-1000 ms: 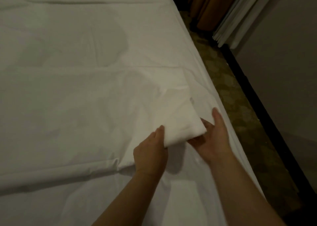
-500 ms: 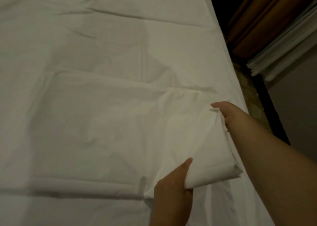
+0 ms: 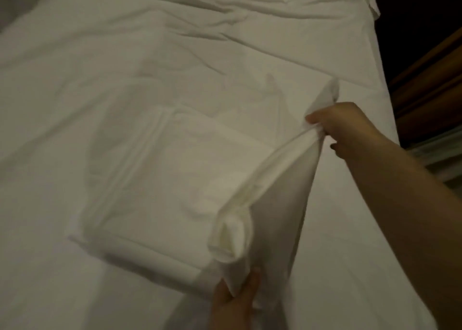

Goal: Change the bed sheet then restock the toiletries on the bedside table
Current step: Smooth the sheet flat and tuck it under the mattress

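Observation:
A white bed sheet (image 3: pixel 155 174) lies partly folded on the bed (image 3: pixel 125 54), its layered folds in the middle of the view. My right hand (image 3: pixel 350 129) grips a bunched edge of the sheet and holds it lifted near the bed's right side. My left hand (image 3: pixel 235 302) pinches the same edge lower down, at the bottom of the frame. The cloth stretches taut between both hands. No toiletries or bedside table are in view.
The bed's right edge (image 3: pixel 382 84) runs down beside a dark gap. Brown curtains (image 3: pixel 430 79) hang at the far right, with pale fabric (image 3: pixel 440 149) below them. The covering at the head of the bed is wrinkled.
My right hand has moved up and away along the sheet's edge, drawing it taut and lifting it. The left hand keeps its hold. The view has shifted toward the bed's far end.

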A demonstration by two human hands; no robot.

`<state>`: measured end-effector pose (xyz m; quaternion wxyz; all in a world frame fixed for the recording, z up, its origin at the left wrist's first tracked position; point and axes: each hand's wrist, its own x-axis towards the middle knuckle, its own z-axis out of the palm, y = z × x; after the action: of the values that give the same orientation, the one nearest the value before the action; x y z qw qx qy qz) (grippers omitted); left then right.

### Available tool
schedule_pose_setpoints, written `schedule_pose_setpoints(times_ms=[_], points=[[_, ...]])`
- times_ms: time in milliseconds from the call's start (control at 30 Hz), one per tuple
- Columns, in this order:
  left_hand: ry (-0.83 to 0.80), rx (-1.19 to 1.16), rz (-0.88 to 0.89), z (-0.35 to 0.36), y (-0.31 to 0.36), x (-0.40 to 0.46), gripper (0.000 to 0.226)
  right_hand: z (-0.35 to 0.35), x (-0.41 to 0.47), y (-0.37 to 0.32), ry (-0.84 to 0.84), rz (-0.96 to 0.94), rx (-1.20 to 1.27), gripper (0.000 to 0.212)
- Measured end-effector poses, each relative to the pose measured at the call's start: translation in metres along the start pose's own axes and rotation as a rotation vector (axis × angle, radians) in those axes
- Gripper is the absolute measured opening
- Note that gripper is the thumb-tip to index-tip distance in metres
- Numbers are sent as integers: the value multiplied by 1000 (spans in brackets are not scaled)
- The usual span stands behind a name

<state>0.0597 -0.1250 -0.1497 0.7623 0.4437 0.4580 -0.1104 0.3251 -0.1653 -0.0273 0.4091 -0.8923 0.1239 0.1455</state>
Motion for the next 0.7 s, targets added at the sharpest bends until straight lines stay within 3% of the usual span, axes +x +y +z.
schedule_pose_setpoints(times_ms=[67,100,167,233,367,467,500,600,700], points=[[45,-66,37,-16,23,2,29,42,0,-23,13,-57,-75,40],[72,-181,60,-26,25,11,50,64,-1,-32,20,-92,-113,45],[134,-372,98,-49,25,21,118,106,-4,-50,16,-157,-206,43],[166,-374,5,-71,24,31,148,145,-9,-63,-17,-202,-270,38],[208,-326,-10,-100,37,38,109,207,-12,-77,-25,-235,-354,34],[309,-222,-38,-113,45,40,57,235,-15,-77,-20,-240,-402,32],[324,-192,-73,-119,40,47,52,242,-16,-78,-16,-254,-422,32],[361,-218,-119,-125,37,58,81,262,-14,-80,-7,-273,-449,30],[419,-198,-98,-132,39,60,52,280,-15,-77,-49,-335,-455,30]])
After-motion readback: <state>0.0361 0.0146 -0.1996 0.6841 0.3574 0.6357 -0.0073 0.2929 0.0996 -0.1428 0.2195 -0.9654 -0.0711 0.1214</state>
